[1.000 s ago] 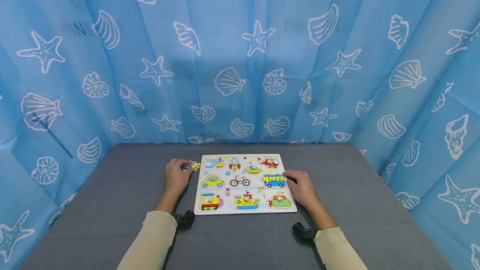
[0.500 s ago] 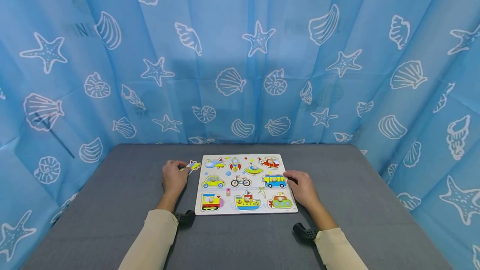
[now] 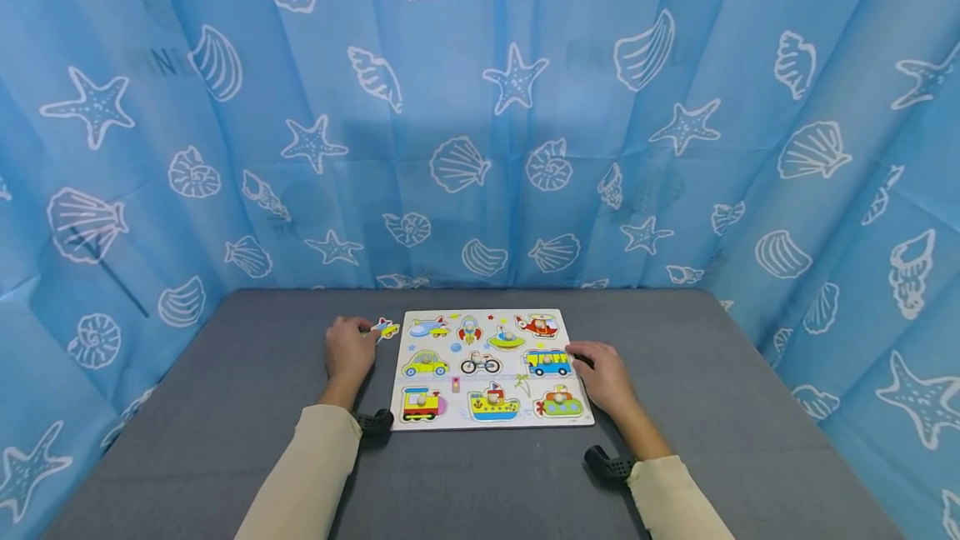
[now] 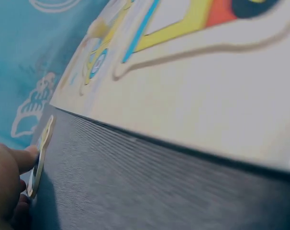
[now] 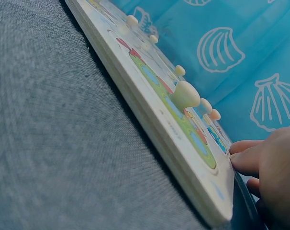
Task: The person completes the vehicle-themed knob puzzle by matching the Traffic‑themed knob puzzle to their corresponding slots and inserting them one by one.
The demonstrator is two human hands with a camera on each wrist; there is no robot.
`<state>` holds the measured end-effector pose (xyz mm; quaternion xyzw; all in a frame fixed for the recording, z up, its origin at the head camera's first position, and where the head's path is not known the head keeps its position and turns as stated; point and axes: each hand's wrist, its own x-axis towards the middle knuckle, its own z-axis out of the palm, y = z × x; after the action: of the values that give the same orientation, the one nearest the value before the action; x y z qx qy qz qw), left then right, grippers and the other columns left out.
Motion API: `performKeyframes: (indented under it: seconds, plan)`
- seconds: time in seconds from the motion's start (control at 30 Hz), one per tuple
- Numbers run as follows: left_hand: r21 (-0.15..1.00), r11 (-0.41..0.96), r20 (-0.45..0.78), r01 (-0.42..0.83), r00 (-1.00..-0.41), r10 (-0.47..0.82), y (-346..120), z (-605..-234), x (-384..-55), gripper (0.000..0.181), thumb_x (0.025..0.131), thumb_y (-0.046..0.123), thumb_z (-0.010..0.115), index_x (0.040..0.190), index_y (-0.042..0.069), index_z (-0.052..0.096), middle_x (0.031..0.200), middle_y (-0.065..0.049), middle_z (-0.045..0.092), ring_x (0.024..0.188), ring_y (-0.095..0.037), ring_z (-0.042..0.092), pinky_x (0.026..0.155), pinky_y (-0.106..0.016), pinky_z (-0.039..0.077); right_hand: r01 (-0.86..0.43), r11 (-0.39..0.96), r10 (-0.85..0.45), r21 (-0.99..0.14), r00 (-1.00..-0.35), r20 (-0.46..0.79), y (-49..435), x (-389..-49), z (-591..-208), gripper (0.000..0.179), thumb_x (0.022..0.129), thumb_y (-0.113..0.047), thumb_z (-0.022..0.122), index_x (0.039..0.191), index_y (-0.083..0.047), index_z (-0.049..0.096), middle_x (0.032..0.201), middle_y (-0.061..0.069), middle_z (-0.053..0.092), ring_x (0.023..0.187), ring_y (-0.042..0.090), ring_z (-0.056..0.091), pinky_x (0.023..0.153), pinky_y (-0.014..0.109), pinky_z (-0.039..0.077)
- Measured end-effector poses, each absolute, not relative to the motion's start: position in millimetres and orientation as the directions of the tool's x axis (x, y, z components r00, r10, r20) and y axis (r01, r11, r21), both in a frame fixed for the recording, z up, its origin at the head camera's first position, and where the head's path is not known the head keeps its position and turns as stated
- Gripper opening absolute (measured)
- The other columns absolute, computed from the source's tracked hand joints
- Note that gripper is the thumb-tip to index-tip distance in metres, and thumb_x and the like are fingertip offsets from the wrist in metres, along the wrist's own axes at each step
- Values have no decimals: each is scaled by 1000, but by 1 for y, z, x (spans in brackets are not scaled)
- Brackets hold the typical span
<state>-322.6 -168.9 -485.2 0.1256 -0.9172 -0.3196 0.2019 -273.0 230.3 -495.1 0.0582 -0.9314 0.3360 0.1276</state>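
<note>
In the head view, my left hand [image 3: 350, 352] pinches a small airplane puzzle piece [image 3: 387, 329] just left of the puzzle board [image 3: 457, 419]. Seen from the left wrist, this airplane piece [image 4: 48, 133] stands on its side, thumb against its face, above the dark cloth. My right hand [image 3: 602, 373] holds the board's right edge near the blue bus piece [image 3: 546, 362]. In the right wrist view, the thumb and forefinger tips meet at that edge, other fingers bent below. The board bears a yellow car [image 3: 425, 363], a bicycle [image 3: 480, 363] and a train [image 3: 422, 404]. An airplane picture [image 3: 428, 327] fills its upper left.
A grey cloth [image 3: 495, 482] covers the table, and a blue shell-print curtain [image 3: 517, 190] hangs behind and at both sides. Round wooden knobs, such as the submarine's knob [image 5: 186, 94], stick up from the board. Black wrist cameras sit on both wrists.
The airplane piece has turned in the left fingers, showing more of its face, and the left hand has shifted slightly left. The right hand and the board stay in place.
</note>
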Motion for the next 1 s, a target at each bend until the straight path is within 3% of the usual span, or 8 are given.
performKeyframes:
  seconds: [0.43, 1.0]
  plan:
    - [663, 739, 271, -118, -883, -384, -169, -482, -327, 18, 93, 14, 65, 103, 0, 69, 105, -19, 58, 103, -37, 51, 88, -51, 40, -188, 768, -22, -612, -963, 267, 230, -277, -494, 27, 94, -2, 60, 120, 0, 67, 126, 19, 61, 125, 37, 45, 103, 56, 32]
    - [630, 776, 291, -19, -921, -258, -146, -479, -329, 15, 92, 17, 69, 100, 5, 72, 99, -10, 62, 97, -32, 56, 88, -49, 41, -217, 762, -35, -611, -955, 295, 233, -275, -496, 28, 93, -1, 60, 120, 0, 67, 125, 20, 61, 124, 38, 45, 103, 56, 32]
